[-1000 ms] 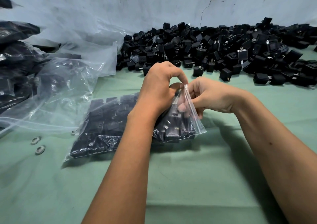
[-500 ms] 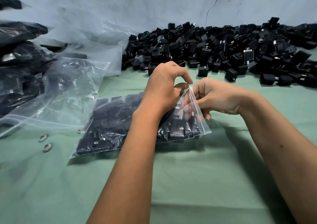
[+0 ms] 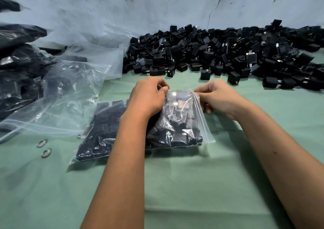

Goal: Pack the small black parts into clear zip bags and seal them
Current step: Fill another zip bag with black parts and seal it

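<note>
A clear zip bag filled with small black parts lies on the green cloth at the centre. My left hand pinches the bag's upper edge at its left side. The zip strip at the bag's right end is pinched by my right hand. A large heap of loose black parts runs along the wall behind the hands. A second filled bag lies flat just left of the held one, partly under my left forearm.
Empty clear bags are spread at the left, with filled bags stacked behind them. Two metal washers lie on the green cloth at the lower left. A pale wall closes the back.
My hands have drawn apart along the bag's top edge, the right hand sliding rightward. The bag's mouth now stretches wider between them.
</note>
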A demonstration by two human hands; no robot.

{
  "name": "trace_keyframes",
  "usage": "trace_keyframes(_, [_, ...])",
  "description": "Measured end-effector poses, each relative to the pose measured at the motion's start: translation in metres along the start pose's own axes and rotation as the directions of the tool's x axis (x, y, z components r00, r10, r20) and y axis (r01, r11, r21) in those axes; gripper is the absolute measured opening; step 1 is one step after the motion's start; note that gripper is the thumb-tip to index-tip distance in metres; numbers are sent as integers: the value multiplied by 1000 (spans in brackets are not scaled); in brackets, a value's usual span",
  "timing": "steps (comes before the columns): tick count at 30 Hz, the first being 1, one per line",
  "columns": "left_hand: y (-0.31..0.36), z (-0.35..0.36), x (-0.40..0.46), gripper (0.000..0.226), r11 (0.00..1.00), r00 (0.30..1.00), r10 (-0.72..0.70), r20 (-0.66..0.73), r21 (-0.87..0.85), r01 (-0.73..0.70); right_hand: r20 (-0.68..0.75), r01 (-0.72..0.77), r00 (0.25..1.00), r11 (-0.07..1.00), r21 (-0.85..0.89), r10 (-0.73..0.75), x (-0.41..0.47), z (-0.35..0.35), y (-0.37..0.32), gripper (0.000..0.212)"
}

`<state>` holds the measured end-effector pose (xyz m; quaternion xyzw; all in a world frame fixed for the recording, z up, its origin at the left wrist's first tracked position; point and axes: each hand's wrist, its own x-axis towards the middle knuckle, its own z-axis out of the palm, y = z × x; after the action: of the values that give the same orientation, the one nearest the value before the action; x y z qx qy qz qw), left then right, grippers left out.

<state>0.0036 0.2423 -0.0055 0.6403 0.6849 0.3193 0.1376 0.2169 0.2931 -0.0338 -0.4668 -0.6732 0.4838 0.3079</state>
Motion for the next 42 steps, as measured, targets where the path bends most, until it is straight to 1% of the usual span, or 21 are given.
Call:
trace_keyframes(2, [2,1,-1,13,1000,1000,9,28,-1,-9,-22,12,1000,1000,-8,-12,0,-1,0,20])
trace_keyframes(5, [4,2,-1,15,1000,998,23,50,6,-24,-101,41,994,999,-29,-44,1,-1,1,21])
trace_keyframes(6, [5,3,-1,16,1000,998,26,57,12,-26,-99,44,994,999,-20,-46,1,1,2,22])
trace_keyframes(9, [8,4,-2,15,999,997,34,75,27,-36,-28,38,999,999,2,-38,2,7,1,22])
trace_keyframes(11, [9,5,-3,14,999,996,43,82,28,-45,18,24,1000,999,-35,-23,1,-1,1,14])
trace_keyframes(13, [9,6,-3,14,999,996,44,80,22,-46,102,-14,995,998,-59,20,-3,-18,2,5])
trace_keyframes(15, [9,6,-3,14,999,996,38,82,21,-40,203,-44,977,994,-95,63,-8,-28,2,7])
trace_keyframes(17, [9,6,-3,14,999,996,32,86,25,-35,260,-30,963,988,-150,68,-10,-25,0,8])
trace_keyframes(21, [9,7,-3,15,998,995,38,89,42,-41,269,4,962,982,-187,48,-8,-12,-3,13])
trace_keyframes(24, [9,7,-4,15,999,995,34,93,36,-38,289,-18,954,981,-195,75,-9,-21,-2,6])
trace_keyframes(29, [9,7,-4,15,999,995,28,98,39,-32,380,-6,918,961,-278,116,-12,-19,-5,6])
trace_keyframes(33, [10,7,-5,15,999,994,20,105,42,-24,385,-14,913,952,-305,137,-12,-22,-7,6])
trace_keyframes(35, [10,7,-5,15,998,993,7,115,61,-14,403,-26,902,951,-308,156,-13,-25,-7,7])
trace_keyframes(38, [10,8,-5,17,995,993,-3,116,97,-8,431,-3,888,939,-345,161,-14,-19,-9,11])
trace_keyframes(42, [11,8,-6,19,994,993,-7,115,109,-5,437,-13,879,926,-376,190,-15,-22,-13,14])
